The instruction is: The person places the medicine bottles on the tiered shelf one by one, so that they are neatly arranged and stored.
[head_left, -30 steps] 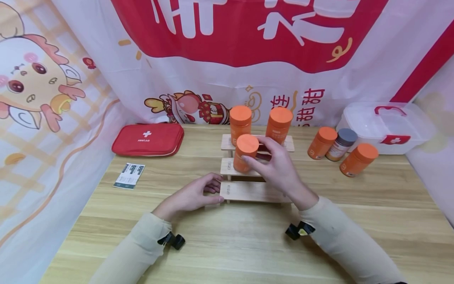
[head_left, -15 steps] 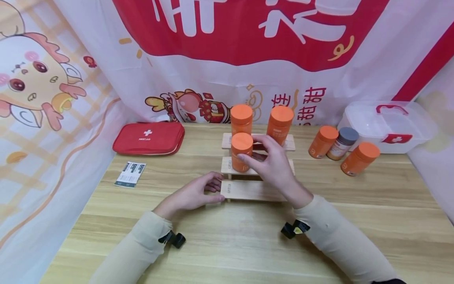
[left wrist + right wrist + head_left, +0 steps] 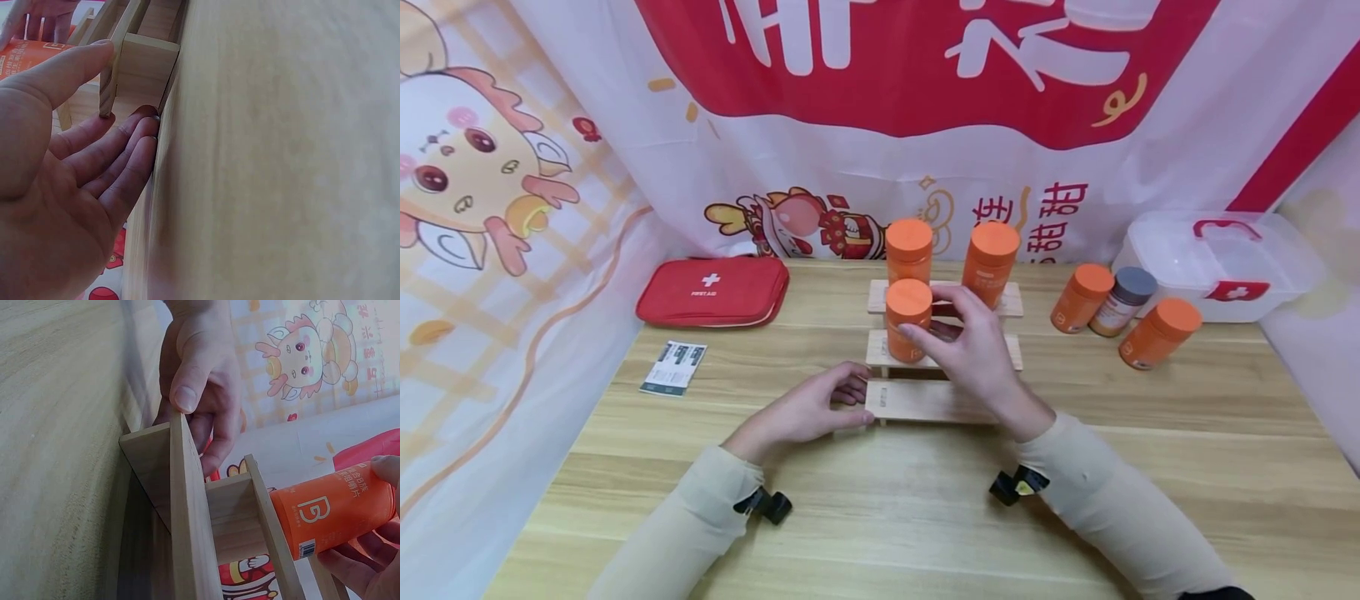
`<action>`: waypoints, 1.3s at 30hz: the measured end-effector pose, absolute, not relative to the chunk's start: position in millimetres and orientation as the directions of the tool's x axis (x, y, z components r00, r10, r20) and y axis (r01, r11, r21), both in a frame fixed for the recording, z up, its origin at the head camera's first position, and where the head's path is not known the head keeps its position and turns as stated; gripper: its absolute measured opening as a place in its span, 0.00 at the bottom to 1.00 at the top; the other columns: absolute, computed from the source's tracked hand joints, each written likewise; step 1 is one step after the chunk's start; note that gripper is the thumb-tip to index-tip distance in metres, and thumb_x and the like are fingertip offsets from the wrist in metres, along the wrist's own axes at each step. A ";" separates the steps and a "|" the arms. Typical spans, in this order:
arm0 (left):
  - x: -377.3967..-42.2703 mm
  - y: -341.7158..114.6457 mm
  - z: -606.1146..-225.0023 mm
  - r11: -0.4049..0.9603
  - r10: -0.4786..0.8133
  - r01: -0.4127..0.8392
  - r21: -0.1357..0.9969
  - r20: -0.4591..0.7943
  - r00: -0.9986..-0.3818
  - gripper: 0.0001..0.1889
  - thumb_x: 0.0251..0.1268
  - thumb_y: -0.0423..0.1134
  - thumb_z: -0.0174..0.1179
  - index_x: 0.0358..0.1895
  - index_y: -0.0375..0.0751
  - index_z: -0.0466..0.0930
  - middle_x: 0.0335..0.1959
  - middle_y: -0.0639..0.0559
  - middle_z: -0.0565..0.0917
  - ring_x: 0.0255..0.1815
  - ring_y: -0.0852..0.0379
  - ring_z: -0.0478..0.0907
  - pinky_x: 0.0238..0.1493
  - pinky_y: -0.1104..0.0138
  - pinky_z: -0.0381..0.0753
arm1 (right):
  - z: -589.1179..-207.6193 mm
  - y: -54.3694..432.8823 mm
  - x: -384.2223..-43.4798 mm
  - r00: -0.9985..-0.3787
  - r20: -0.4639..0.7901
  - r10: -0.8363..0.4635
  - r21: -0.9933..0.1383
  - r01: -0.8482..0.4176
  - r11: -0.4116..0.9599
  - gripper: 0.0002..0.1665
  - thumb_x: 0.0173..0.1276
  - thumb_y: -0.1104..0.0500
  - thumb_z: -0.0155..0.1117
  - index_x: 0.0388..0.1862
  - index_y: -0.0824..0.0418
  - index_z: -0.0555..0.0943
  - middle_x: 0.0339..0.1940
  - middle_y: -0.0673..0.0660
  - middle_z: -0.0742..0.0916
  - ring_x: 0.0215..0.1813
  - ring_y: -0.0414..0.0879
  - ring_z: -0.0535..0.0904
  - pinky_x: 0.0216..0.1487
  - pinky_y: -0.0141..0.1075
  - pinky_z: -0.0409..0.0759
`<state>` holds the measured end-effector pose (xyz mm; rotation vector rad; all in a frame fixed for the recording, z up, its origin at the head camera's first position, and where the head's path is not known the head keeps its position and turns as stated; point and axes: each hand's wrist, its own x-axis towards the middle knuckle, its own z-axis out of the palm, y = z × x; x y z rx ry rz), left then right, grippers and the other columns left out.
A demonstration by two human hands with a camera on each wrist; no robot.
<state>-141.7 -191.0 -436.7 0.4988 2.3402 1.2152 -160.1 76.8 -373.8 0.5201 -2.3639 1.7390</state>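
Note:
A stepped wooden rack (image 3: 921,402) stands on the table. My left hand (image 3: 811,408) holds the left end of its lowest step, thumb on the plank and fingers behind it; the left wrist view shows the thumb and index finger either side of the plank's end (image 3: 109,94). On the middle step, near its left end, an orange bottle (image 3: 907,312) stands upright. My right hand (image 3: 976,343) grips this bottle from the right, with the thumb in front; the right wrist view shows its base (image 3: 290,522) against the step. Two more orange bottles (image 3: 910,250) (image 3: 991,258) occupy the top step.
Right of the rack stand an orange bottle (image 3: 1078,302), a grey-capped bottle (image 3: 1120,304) and another orange one (image 3: 1157,335). Behind them is a clear first-aid box (image 3: 1217,267). A red first-aid pouch (image 3: 711,293) and a printed card (image 3: 673,368) lie at left.
My right hand has shifted slightly left with the orange bottle, which now stands nearer the left end of the middle step. The left hand has kept its place on the rack.

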 end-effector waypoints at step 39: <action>-141.7 -190.1 -439.6 0.541 0.509 0.111 0.834 -0.219 -0.832 0.32 0.72 0.43 0.73 0.74 0.40 0.71 0.63 0.46 0.84 0.65 0.49 0.82 0.74 0.53 0.83 | -378.7 140.6 -137.9 -0.895 0.400 -0.197 -0.800 -0.446 0.402 0.26 0.73 0.61 0.75 0.68 0.61 0.82 0.64 0.59 0.89 0.64 0.55 0.88 0.67 0.50 0.87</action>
